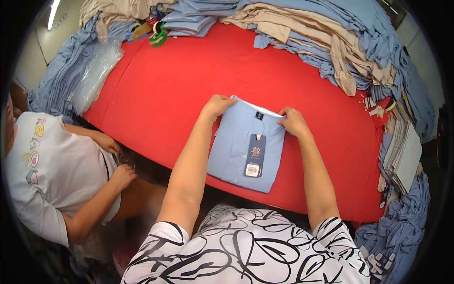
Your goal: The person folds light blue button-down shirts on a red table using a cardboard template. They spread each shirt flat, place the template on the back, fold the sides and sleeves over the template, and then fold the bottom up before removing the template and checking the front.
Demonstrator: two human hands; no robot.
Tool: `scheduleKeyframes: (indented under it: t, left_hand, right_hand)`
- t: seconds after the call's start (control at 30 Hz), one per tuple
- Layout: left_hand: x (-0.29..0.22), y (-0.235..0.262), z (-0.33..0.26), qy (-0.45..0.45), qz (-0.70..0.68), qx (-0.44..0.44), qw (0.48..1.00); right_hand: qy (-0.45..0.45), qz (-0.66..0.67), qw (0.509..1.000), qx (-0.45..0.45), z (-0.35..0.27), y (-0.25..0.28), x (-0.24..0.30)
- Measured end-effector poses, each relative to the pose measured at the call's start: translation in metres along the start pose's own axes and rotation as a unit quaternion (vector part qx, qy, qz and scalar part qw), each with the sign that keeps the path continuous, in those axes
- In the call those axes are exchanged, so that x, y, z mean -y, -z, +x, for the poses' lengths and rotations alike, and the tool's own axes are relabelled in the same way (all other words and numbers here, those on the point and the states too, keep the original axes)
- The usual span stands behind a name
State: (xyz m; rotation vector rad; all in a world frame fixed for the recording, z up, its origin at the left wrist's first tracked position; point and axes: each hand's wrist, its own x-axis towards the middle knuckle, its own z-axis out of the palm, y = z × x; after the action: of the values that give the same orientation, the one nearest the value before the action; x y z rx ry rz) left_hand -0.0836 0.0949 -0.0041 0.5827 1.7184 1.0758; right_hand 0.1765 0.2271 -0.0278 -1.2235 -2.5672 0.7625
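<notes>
A light blue shirt (227,156), folded into a neat rectangle, lies on the red-covered table (170,90) in front of me. My left hand (218,105) pinches its far left corner, and my right hand (294,121) grips the far right corner. Between them runs the white inner edge of the collar, with a small dark neck label (259,115). A dark blue hang tag (255,154) with a white sticker rests on the shirt front, strung by a thin loop. Buttons show along the placket.
Blue and beige garments (321,38) are heaped along the far edge. Tape dispensers (158,35) stand beside packed shirts (189,21). Clear plastic bags (99,71) lie at left, white boards (402,151) at right. Another person (61,170) sits close on my left.
</notes>
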Motion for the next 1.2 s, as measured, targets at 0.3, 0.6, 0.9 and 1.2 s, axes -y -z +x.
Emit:
scheduleKeyframes:
  t: [0.3,0.6,0.9,1.2]
  left_hand:
    - [0.009,-0.001,0.005,-0.129,0.164,-0.089,0.974]
    - [-0.002,0.201,0.03,-0.134,0.333,-0.228,0.905]
    - [-0.023,0.405,0.111,-0.08,0.459,-0.394,0.792]
    - [-0.006,0.403,0.15,-0.082,0.456,-0.326,0.824]
  right_hand:
    - [0.024,-0.011,0.999,0.031,-0.021,0.017,0.043]
    - [0.142,0.058,0.984,0.093,0.083,-0.091,0.201]
    - [0.225,0.204,0.935,0.182,0.223,-0.178,0.36]
    - [0.248,-0.032,0.871,-0.422,0.388,0.143,0.127]
